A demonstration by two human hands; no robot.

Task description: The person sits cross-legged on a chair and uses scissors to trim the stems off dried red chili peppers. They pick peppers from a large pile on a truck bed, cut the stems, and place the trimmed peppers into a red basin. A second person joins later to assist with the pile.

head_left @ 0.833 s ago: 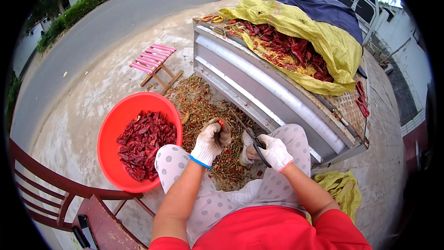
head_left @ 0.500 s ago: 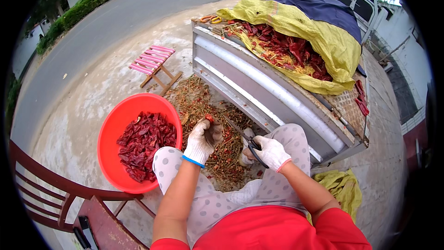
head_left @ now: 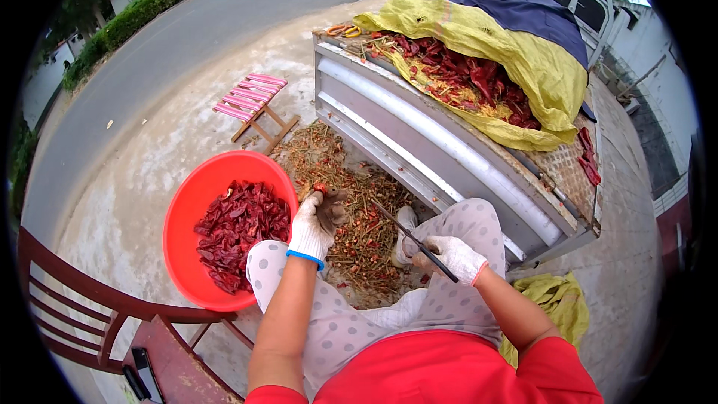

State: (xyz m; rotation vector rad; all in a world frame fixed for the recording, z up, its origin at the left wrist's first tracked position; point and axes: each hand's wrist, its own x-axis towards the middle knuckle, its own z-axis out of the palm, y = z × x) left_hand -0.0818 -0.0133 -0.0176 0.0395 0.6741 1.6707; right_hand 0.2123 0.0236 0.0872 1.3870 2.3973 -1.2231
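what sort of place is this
Outdoors, probably a paved roadside spot: a grey road curves past a hedge, and a truck stands on the pale ground nearby.

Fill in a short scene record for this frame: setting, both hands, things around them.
Setting: outdoors, daylight
Left hand: white-gloved, blue-cuffed, holding a small red piece
Right hand: white-gloved, holding scissors, seen edge-on
Left side: red basin with dried red peppers
Below hands: scattered stems and scraps
Ahead: pink-striped folding stool; truck bed carrying a yellow sack
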